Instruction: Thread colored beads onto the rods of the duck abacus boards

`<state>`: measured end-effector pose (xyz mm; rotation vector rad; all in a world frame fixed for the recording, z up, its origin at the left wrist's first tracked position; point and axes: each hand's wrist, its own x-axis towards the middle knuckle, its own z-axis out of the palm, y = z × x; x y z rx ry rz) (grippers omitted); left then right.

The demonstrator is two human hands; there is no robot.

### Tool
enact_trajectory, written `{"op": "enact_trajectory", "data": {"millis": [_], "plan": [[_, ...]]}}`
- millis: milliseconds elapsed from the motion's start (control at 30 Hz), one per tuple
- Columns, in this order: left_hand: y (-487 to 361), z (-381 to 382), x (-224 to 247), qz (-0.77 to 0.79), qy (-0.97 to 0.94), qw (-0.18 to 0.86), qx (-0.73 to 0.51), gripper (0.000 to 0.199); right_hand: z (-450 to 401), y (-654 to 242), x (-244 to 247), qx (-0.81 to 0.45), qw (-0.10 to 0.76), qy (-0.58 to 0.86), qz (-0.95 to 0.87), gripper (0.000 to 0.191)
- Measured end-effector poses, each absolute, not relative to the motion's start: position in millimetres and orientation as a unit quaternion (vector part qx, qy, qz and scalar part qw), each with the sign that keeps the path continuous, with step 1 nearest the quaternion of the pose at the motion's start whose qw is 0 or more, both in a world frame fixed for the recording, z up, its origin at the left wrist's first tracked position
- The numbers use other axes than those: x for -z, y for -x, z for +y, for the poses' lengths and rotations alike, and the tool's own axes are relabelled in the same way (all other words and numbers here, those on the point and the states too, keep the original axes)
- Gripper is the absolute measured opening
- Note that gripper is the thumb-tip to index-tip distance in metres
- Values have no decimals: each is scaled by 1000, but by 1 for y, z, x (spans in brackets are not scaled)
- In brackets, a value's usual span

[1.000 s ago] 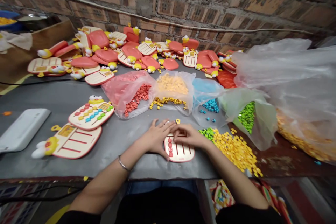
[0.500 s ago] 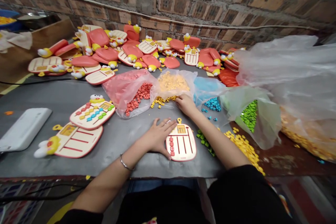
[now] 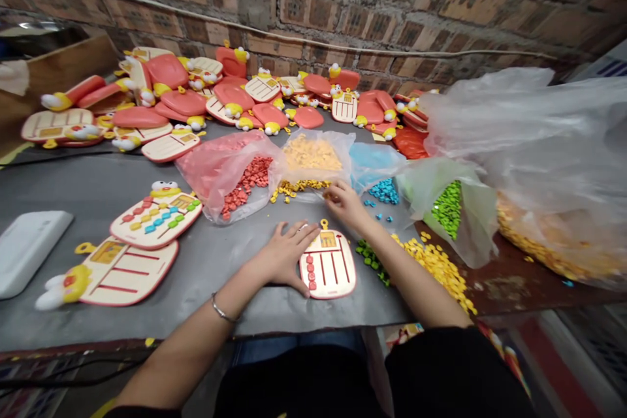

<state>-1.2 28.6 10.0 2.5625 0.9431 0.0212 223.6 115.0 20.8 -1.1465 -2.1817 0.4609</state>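
A cream slotted board (image 3: 333,274) with red beads in its left slot lies flat before me. My left hand (image 3: 288,253), fingers spread, rests against the board's left edge and top corner. Just beyond the board, my right hand (image 3: 344,206) is closed, fingertips pinched on a small yellowish piece, beside the yellow beads (image 3: 294,188) at the mouth of their bag. Red beads (image 3: 249,179) spill from a pink bag to the left, and blue beads (image 3: 385,191) lie right of my right hand. Green beads (image 3: 375,261) sit near my right forearm.
Two boards (image 3: 157,222) overlap at the left, the upper one filled with coloured beads. A white box (image 3: 32,251) lies farther left. Red-backed boards (image 3: 183,103) pile along the brick wall. Loose yellow pieces (image 3: 435,268) and large clear bags (image 3: 553,163) are at the right.
The whole view has shifted slightly. My right hand has drawn back a little from the yellow beads, and a small piece now shows at its fingertips. My left hand keeps its place on the board.
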Motion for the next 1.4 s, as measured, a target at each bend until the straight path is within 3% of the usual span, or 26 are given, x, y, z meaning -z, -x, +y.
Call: {"op": "enact_trajectory", "data": {"millis": [67, 200, 467, 600, 967, 1167, 1233, 1333, 1400], "plan": [[1, 29, -10, 336, -920, 202, -9, 121, 87, -232, -29, -245, 357, 424, -796, 5], [1, 28, -12, 331, -923, 198, -1, 111, 42, -249, -34, -282, 340, 427, -789, 4], [1, 29, -19, 328, -922, 205, 8, 105, 25, -253, 0, -121, 260, 436, -853, 19], [1, 30, -17, 328, -922, 205, 7, 103, 15, -255, -1, -119, 254, 425, -860, 22], [1, 30, -14, 329, -923, 200, 3, 112, 13, -230, -2, -297, 293, 392, -820, 8], [2, 30, -16, 330, -921, 207, 5, 108, 20, -234, -27, -466, 174, 289, -818, 18], [3, 30, -16, 328, -921, 211, 9, 109, 34, -238, -34, -439, 197, 329, -812, 16], [3, 29, -18, 325, -922, 211, 11, 111, 75, -231, -34, -280, 255, 414, -828, 17], [3, 27, -20, 317, -925, 211, 5, 111, 109, -221, -27, -171, 234, 445, -847, 22]]}}
